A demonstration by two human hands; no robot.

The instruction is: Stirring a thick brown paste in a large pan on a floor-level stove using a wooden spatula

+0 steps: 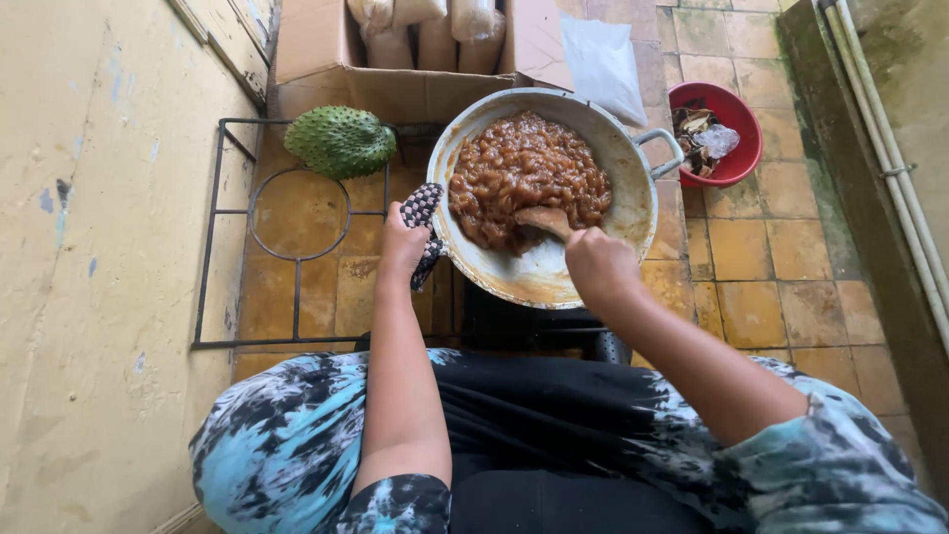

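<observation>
Pan [633,188]: wide, round metal vessel, pale grey inside, its lower wall smeared and scraped bare; it sits tipped toward the person on a dark burner stand, above the knees.
Contents: glossy brown, lumpy sticky mass [524,173] heaped in the upper and left part of the pan, the lower right part almost bare.
Pan handles: one metal loop handle [660,150] shows at the upper right; the near left one is hidden under a cloth.
Left hand [400,245]: fingers closed around a black-and-white checked cloth [423,210], gripping the pan's left rim through it.
Right hand [598,267]: fingers curled tight around the handle of a wooden spoon [544,220], whose blade rests at the edge of the brown mass.
Green fruit [339,141]: spiky-skinned, lying on a black metal frame [297,257] left of the pan, apart from it.
Red bowl [741,124]: right of the pan, holding scraps and a crumpled clear wrapper.
Cardboard box [326,49]: behind the pan, filled with pale wrapped bundles.
Floor [761,257]: worn yellow-orange tiles.
</observation>
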